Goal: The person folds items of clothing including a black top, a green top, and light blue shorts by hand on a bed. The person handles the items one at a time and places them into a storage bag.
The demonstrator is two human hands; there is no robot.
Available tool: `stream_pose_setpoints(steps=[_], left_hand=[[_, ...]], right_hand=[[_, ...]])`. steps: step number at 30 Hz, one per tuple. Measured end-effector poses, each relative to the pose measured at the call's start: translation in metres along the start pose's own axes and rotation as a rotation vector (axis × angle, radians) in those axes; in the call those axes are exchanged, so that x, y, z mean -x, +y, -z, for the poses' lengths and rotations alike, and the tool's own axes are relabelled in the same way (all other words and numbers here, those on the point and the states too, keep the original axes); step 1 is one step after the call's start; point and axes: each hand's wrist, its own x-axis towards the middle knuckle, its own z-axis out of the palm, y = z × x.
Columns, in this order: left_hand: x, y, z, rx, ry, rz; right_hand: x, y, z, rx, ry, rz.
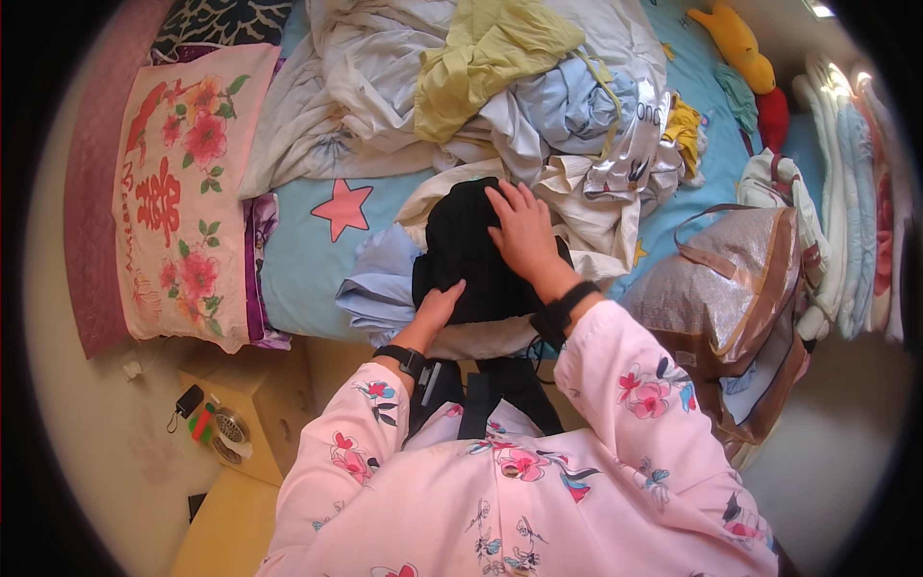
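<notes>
A black cloth garment [468, 252], bunched into a rough rectangle, lies at the near edge of the bed. At its lower left corner is my left hand [437, 310], thumb on top of the cloth and the other fingers out of sight around its edge. My right hand [528, 234] rests on the upper right part of the garment, fingers spread and lying flat. Light blue folded cloth [380, 281] sits just left of the black garment. Cream cloth [601, 207] lies behind and to its right.
A heap of clothes with a yellow-green garment [490, 58] covers the far bed. A flowered pillow cover [187, 197] lies left. On the right stand a silver-and-brown bag [721, 288] and hanging towels [846, 192]. A small wooden cabinet [245, 385] is at lower left.
</notes>
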Motion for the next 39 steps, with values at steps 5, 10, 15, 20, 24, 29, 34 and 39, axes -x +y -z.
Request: stream_pose_setpoints(steps=[5,10,15,20,24,29,34,39], left_hand=[[-0.015,-0.023,0.002,0.114,-0.099,0.006],[-0.036,-0.048,0.002,0.107,-0.179,0.097],[-0.001,0.014,0.010,0.374,-0.208,0.176],[-0.005,0.022,0.010,0.378,-0.215,0.212],[0.003,0.034,0.008,0.622,-0.204,0.096],[0.057,0.090,0.034,0.480,0.024,-0.482],[0.084,0.079,0.091,0.295,0.018,-0.476],[0.080,0.008,0.133,0.190,-0.061,-0.316]], right_hand=[[0.052,-0.022,0.008,-0.088,-0.224,0.182],[0.086,-0.017,-0.035,0.121,-0.513,0.209],[0.084,-0.012,-0.044,0.105,-0.398,0.171],[0.089,-0.010,-0.040,0.039,-0.312,0.128],[0.062,0.011,-0.041,-0.397,-0.198,0.040],[0.028,0.025,0.035,-0.827,-0.436,-0.207],[0.077,0.022,0.097,-1.504,-0.347,-0.650],[0.161,-0.017,0.158,-1.847,-0.084,-0.738]])
